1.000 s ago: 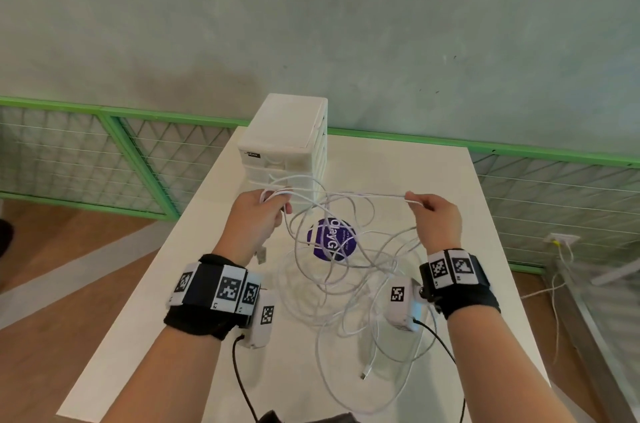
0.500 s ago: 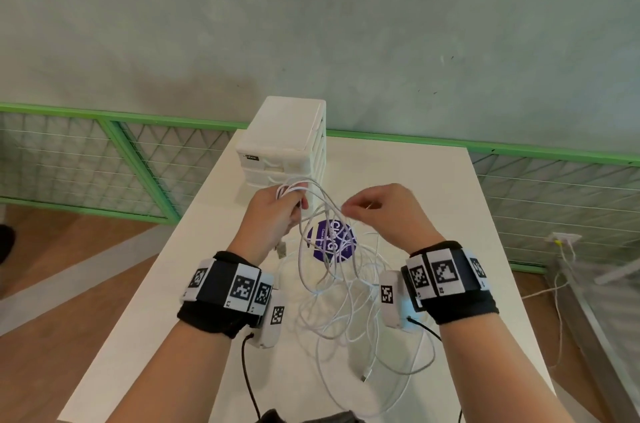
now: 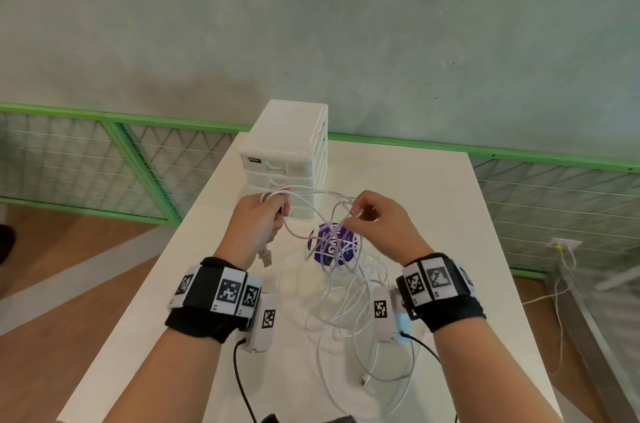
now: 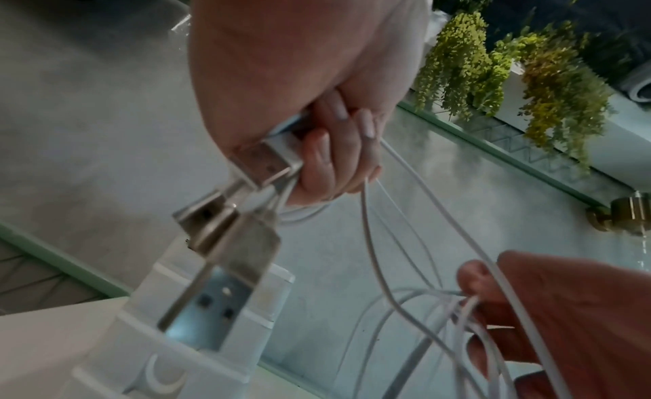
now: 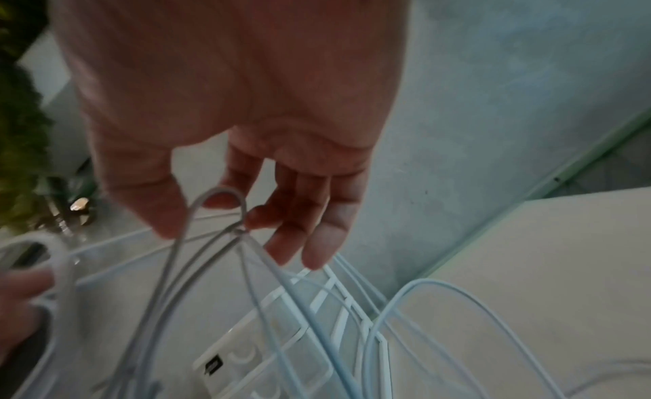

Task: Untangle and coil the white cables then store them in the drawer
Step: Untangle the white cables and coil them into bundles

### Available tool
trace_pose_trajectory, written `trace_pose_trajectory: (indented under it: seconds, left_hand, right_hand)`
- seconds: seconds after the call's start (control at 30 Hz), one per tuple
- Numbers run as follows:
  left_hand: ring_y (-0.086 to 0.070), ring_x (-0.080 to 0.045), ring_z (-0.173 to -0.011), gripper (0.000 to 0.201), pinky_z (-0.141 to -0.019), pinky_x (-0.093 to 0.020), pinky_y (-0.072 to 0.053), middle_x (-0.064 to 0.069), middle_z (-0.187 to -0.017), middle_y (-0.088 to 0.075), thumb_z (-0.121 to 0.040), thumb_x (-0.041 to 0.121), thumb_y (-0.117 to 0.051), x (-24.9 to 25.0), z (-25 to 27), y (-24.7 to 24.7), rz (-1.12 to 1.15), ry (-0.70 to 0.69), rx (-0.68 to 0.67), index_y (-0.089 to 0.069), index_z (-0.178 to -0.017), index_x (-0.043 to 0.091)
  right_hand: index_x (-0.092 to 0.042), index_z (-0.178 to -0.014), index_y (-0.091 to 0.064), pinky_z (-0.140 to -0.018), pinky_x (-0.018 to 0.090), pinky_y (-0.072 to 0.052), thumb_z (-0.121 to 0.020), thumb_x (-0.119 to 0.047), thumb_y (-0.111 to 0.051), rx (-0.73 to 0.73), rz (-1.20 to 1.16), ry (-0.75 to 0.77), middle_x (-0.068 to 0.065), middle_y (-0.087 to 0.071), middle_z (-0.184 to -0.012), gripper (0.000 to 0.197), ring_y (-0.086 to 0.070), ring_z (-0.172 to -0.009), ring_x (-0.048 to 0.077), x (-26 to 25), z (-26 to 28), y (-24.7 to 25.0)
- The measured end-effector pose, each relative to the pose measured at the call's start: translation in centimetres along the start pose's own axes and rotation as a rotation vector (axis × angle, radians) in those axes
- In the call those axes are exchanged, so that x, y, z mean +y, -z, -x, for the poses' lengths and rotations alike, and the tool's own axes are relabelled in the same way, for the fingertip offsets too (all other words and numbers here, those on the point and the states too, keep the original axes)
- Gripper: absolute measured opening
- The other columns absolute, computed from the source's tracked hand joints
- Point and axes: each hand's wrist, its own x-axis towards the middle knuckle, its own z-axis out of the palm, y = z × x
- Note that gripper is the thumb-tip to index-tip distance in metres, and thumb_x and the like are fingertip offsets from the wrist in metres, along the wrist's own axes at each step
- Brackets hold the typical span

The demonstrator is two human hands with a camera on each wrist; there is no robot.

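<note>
1. White table [image 3: 433, 201], runs from 6 o'clock up to a grey wall at 12; green-framed mesh railing [image 3: 114, 159] behind it from 9 to 3 o'clock.
2. White drawer unit [image 3: 287, 159], table far edge, about 12 o'clock of the hands. All drawers shut. Small dark label at top-left of its front, text too small to read.
3. White cables [image 3: 346, 305], one tangled heap on the table at 6 o'clock of the drawer unit, loops lifted to both hands; a free plug end lies toward 6 o'clock.
4. Left hand [image 3: 254, 227], 9 o'clock of the tangle, fisted around a bunch of cable loops. Left wrist view: fingers [image 4: 331, 160] curled over the strands, metal USB plugs [image 4: 225, 238] hanging under the fist.
5. Right hand [image 3: 377, 225], 3 o'clock of the tangle, just beside the left. Thumb and fingertip pinch a cable bend at a knot; other fingers [image 5: 317, 238] loosely extended.
6. Purple round sticker [image 3: 332, 244] on the table under the strands, white lettering partly covered, not readable.
7. Black wristbands with square black-and-white code tags on both wrists.
</note>
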Motion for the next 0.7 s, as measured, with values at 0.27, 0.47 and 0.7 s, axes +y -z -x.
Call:
trace_pose_trajectory:
  seconds: [0.27, 0.47, 0.7]
  left_hand:
    - [-0.017, -0.009, -0.033, 0.032, -0.036, -0.017, -0.014, 0.009, -0.039, -0.025, -0.093, 0.018, -0.045, 0.4, -1.1, 2.2, 0.015, 0.018, 0.092, -0.049, -0.062, 0.012]
    - [-0.018, -0.008, -0.032, 0.034, -0.036, -0.017, -0.016, 0.009, -0.038, -0.026, -0.096, 0.016, -0.046, 1.8, 0.2, -0.9, -0.034, -0.046, -0.095, -0.047, -0.062, 0.01]
    - [-0.018, -0.01, -0.036, 0.034, -0.037, -0.018, -0.018, 0.006, -0.04, -0.025, -0.093, 0.016, -0.049, 2.5, 0.4, -0.7, -0.072, -0.114, -0.06, -0.047, -0.061, 0.006]
  right_hand:
    - [-0.014, -0.075, -0.058, -0.058, 0.032, -0.051, -0.08, -0.017, -0.071, 0.225, -0.192, -0.118, 0.014, -0.068, -0.078, 0.014, -0.065, -0.06, 0.019, 1.7, -0.6, 3.7]
    - [-0.025, -0.091, -0.074, -0.072, 0.025, -0.053, -0.084, -0.018, -0.068, -0.04, -0.119, 0.077, -0.006, -0.072, -0.082, 0.012, -0.066, -0.073, 0.01, -0.8, -0.1, -2.4]
    - [-0.015, -0.083, -0.071, -0.087, 0.035, -0.046, -0.088, -0.044, -0.056, -0.243, 0.318, 0.077, 0.0, -0.062, -0.109, 0.032, -0.059, -0.096, 0.016, 0.7, -0.6, -4.7]
